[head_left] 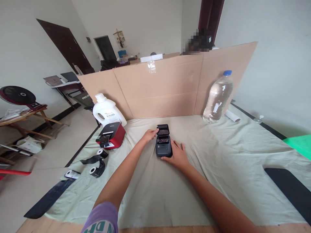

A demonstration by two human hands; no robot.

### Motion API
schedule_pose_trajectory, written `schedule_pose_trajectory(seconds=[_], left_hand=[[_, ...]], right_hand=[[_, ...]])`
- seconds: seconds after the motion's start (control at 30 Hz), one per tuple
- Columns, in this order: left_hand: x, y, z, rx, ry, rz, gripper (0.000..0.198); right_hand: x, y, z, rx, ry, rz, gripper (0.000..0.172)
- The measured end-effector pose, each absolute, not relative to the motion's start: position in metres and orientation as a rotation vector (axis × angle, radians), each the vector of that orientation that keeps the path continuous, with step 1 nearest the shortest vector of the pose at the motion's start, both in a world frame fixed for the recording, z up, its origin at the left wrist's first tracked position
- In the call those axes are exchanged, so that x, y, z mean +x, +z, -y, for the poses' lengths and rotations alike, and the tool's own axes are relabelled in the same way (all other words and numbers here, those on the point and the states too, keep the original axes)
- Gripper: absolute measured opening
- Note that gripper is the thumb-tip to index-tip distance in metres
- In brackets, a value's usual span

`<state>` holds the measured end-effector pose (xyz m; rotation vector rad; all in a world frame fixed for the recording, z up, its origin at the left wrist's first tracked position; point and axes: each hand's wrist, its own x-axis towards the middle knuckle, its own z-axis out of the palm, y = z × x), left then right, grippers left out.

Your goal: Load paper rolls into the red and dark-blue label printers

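A small dark portable label printer (163, 149) sits on the pale green cloth with its lid (162, 127) flipped up. Something dark and shiny shows in its open compartment; its kind cannot be made out. My left hand (150, 134) has its fingers closed at the lid's left edge. Around the printer's right side rests my right hand (178, 154), the thumb at the front corner and the fingers along the side, gripping the body. To the left stands a red and black printer (111, 135). Below it lie black label rolls (97, 169) with strips unwound.
A white detergent jug (108, 111) stands behind the red printer. At the back, a cardboard panel (157, 90) stands upright, with a large water bottle (218, 97) before it. A black flat object (289, 187) lies at right, a person's head partly visible beyond.
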<state>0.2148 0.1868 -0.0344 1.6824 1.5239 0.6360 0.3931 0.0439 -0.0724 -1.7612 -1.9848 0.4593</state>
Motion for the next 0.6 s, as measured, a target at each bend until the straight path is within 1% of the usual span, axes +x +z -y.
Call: schedule_pose_trajectory(seconds=[0.1, 0.17, 0.23, 0.3, 0.37, 0.5, 0.6], left_hand=[[0.21, -0.025, -0.174, 1.792, 0.772, -1.624, 0.046], [0.209, -0.014, -0.167, 1.973, 0.802, -1.575, 0.035], [0.209, -0.001, -0.163, 2.168, 0.657, -1.351, 0.028], [0.212, 0.011, -0.162, 2.245, 0.405, -1.058, 0.029], [0.215, 0.02, -0.162, 2.331, 0.191, -0.934, 0.032], [0.228, 0.024, -0.162, 2.586, -0.006, -1.139, 0.024], [0.244, 0.02, -0.163, 2.614, -0.077, -1.206, 0.017]], right_hand=[[0.393, -0.073, -0.044, -1.754, 0.457, 1.978, 0.112], [0.393, -0.073, -0.043, -1.755, 0.443, 1.975, 0.112], [0.393, -0.073, -0.043, -1.754, 0.43, 1.979, 0.111], [0.393, -0.073, -0.043, -1.752, 0.424, 1.983, 0.11], [0.393, -0.073, -0.043, -1.75, 0.426, 1.982, 0.108], [0.393, -0.074, -0.043, -1.74, 0.426, 1.972, 0.108], [0.393, -0.074, -0.043, -1.744, 0.422, 1.97, 0.109]])
